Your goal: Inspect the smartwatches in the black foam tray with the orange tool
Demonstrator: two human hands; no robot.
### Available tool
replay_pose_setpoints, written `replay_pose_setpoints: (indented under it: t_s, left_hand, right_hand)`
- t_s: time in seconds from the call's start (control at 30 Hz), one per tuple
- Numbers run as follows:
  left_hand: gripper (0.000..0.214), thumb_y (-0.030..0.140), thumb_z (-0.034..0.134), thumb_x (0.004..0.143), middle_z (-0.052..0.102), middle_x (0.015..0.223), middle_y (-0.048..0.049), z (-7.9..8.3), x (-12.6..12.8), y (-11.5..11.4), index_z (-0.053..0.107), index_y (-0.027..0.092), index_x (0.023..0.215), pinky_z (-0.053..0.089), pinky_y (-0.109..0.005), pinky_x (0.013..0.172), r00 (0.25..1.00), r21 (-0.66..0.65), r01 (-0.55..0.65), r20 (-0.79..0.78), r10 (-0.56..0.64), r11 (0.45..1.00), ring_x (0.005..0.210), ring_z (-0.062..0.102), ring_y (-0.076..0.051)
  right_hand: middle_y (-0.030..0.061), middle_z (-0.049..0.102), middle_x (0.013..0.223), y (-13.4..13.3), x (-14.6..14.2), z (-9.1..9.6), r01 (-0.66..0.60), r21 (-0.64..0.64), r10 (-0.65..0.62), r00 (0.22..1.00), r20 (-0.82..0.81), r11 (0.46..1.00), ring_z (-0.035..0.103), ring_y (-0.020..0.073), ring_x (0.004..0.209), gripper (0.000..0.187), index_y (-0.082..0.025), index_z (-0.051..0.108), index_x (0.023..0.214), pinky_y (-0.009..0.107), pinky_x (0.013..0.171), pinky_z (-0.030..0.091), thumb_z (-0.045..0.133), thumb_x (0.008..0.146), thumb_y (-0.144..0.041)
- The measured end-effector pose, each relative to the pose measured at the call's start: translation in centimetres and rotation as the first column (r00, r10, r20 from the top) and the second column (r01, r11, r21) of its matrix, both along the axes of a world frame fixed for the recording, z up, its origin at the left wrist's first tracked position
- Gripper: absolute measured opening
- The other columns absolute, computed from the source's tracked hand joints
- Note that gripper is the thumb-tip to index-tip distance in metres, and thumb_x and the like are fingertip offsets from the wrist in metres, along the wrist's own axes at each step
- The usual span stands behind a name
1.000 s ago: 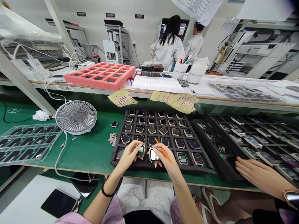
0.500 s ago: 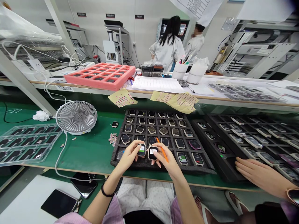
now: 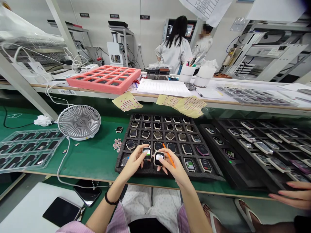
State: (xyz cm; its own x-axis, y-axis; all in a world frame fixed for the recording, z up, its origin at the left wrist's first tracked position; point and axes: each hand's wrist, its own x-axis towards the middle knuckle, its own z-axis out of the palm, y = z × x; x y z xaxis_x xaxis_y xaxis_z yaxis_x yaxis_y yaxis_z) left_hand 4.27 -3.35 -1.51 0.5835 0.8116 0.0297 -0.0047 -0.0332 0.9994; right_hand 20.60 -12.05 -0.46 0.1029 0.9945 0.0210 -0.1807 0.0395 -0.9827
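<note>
Between thumb and fingers, my left hand (image 3: 134,159) grips a smartwatch body (image 3: 147,153) with a lit green-and-white screen. Close beside it, my right hand (image 3: 173,165) pinches a second smartwatch body (image 3: 159,158), its screen mostly white. An orange pen-like stick (image 3: 169,156) is also tucked in the fingers of that right hand. Both hands are above the front of a dark foam tray (image 3: 209,176), whose pockets hold many strapless watch bodies. Two watches at the tray's front right, one with a green-and-white screen (image 3: 190,164), are lit.
A round grey fan (image 3: 79,121) and a clear tray (image 3: 46,161) of dark parts are on the left. Pink foam tray (image 3: 126,84) sits on the shelf. At right, a co-worker's hand (image 3: 291,195) touches another foam tray (image 3: 257,181). Two people stand behind.
At right, the co-worker's hand has moved rightward and down to the near edge of the foam tray. Both my hands stay nearly still with their watches.
</note>
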Motion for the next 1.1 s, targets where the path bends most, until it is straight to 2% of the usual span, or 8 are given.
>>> replay_pose_setpoints:
  t_s: [0.13,0.27,0.37,0.6,0.73,0.97,1.1]
  left_hand:
    - [0.037,0.044,0.047,0.088,0.051,0.077,0.0005,-0.2,0.0,0.1,0.055,0.018,0.113,0.039,-0.017,0.041,1.000,-0.025,-0.016,-0.012,0.016,1.000,0.053,0.049,-0.008]
    - [0.034,0.045,0.047,0.088,0.053,0.075,0.0000,-0.2,0.1,0.0,0.059,0.017,0.104,0.038,-0.017,0.040,1.000,-0.039,-0.017,-0.025,0.016,0.999,0.053,0.051,-0.009]
    - [0.034,0.045,0.048,0.087,0.053,0.074,-0.0001,-0.1,0.1,0.0,0.058,0.017,0.105,0.038,-0.017,0.040,1.000,-0.030,-0.004,-0.027,0.003,1.000,0.057,0.053,-0.011]
    - [0.045,0.036,0.054,0.085,0.055,0.101,-0.0066,-0.1,0.1,0.0,0.045,0.021,0.127,0.047,-0.020,0.048,0.999,-0.022,0.018,0.042,-0.017,1.000,0.070,0.052,-0.013]
    - [0.050,0.033,0.060,0.081,0.054,0.109,-0.0095,-0.2,0.1,-0.1,0.043,0.021,0.127,0.045,-0.018,0.048,0.999,-0.040,0.025,0.048,-0.023,0.999,0.081,0.056,-0.017]
    - [0.038,0.043,0.055,0.083,0.055,0.084,-0.0031,-0.3,0.1,0.0,0.055,0.017,0.111,0.039,-0.017,0.041,1.000,-0.031,-0.005,0.000,0.005,1.000,0.061,0.052,-0.011]
    - [0.036,0.048,0.054,0.083,0.053,0.074,-0.0002,-0.3,0.1,0.0,0.058,0.017,0.101,0.036,-0.016,0.039,0.999,-0.056,-0.021,-0.039,0.018,0.998,0.058,0.052,-0.011]
  right_hand:
    - [0.0033,0.063,0.091,0.0,-0.1,0.0,0.007,-0.006,-0.007,1.000,0.010,1.000,0.060,0.0110,0.053,0.026,-0.022,0.051,0.102,0.021,0.037,0.034,0.061,0.083,-0.038]
    - [0.0043,0.064,0.088,0.0,-0.2,0.1,0.026,-0.006,-0.026,1.000,0.005,1.000,0.060,0.0110,0.051,0.024,-0.021,0.053,0.100,0.020,0.036,0.032,0.053,0.088,-0.042]
    - [0.0044,0.064,0.087,0.1,-0.2,0.2,0.023,-0.012,-0.023,1.000,0.003,1.000,0.059,0.0113,0.051,0.024,-0.021,0.053,0.101,0.020,0.035,0.033,0.053,0.088,-0.042]
    - [0.0084,0.059,0.105,-0.1,0.2,-0.1,-0.033,0.000,0.033,0.999,-0.025,0.999,0.062,0.0139,0.062,0.031,-0.024,0.050,0.108,0.020,0.036,0.037,0.061,0.083,-0.039]
    - [0.0079,0.060,0.101,-0.2,0.4,-0.6,-0.039,0.037,0.039,0.999,-0.023,0.999,0.064,0.0161,0.067,0.037,-0.024,0.050,0.110,0.019,0.035,0.037,0.067,0.079,-0.033]
    - [0.0058,0.065,0.088,-0.1,0.1,-0.2,0.028,-0.021,-0.029,0.999,-0.026,0.999,0.061,0.0127,0.051,0.024,-0.021,0.054,0.100,0.020,0.036,0.035,0.060,0.084,-0.038]
    - [0.0035,0.067,0.081,-0.1,-0.2,0.3,0.072,-0.038,-0.073,0.997,-0.012,0.997,0.055,0.0100,0.044,0.021,-0.021,0.055,0.092,0.020,0.035,0.030,0.058,0.084,-0.040]
